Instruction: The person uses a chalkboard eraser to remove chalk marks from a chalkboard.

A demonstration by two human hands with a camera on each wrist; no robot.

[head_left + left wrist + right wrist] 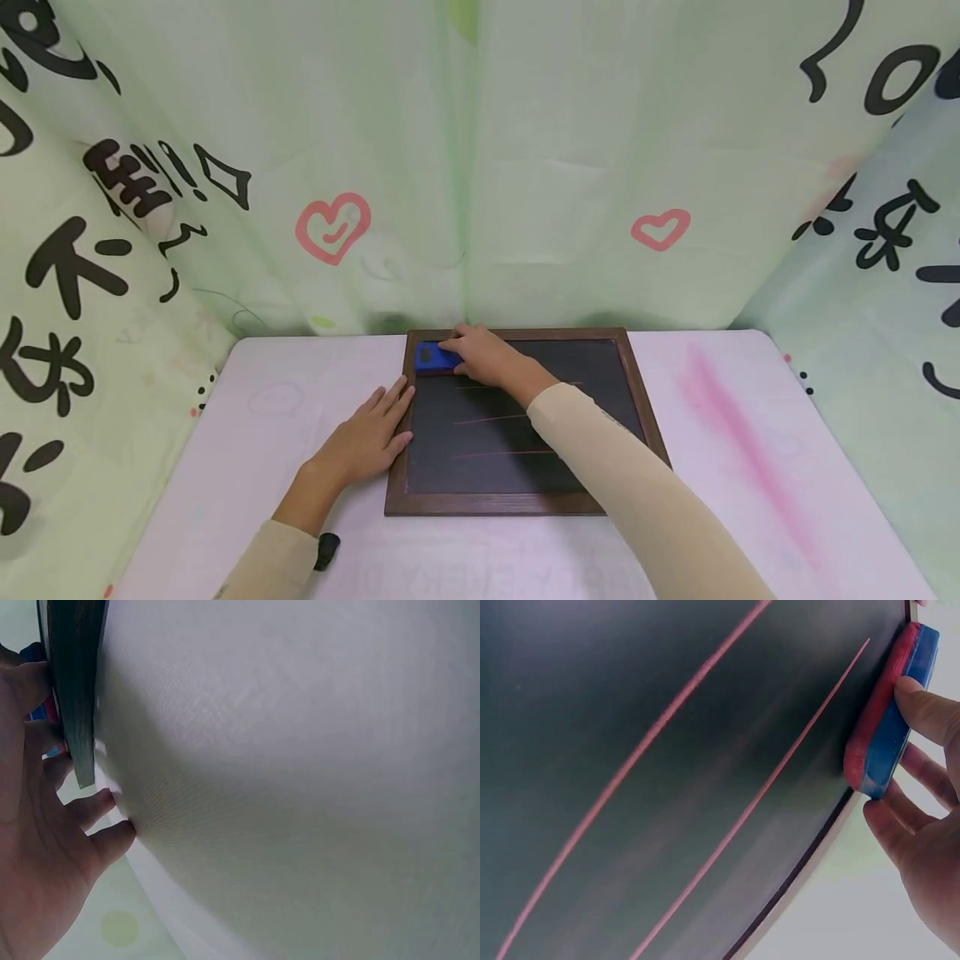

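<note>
A small blackboard (480, 477) with a brown wooden frame (495, 504) lies on the table. At its top left corner my right hand (491, 358) grips a blue eraser (429, 357). In the right wrist view the eraser's red felt side (874, 724) is against the board, with the thumb on one side and fingers on the other. Reddish chalk lines (664, 720) run across the dark surface. My left hand (363, 437) rests with fingers extended along the left side of the frame. The left wrist view shows its fingers at the frame's edge (79, 697).
A whitish table cover (300, 375) with a pink streak (742, 433) on the right lies under the board. Pale green curtains (555, 183) with black writing and pink hearts stand behind and at both sides. A black object (327, 551) shows at the left wrist.
</note>
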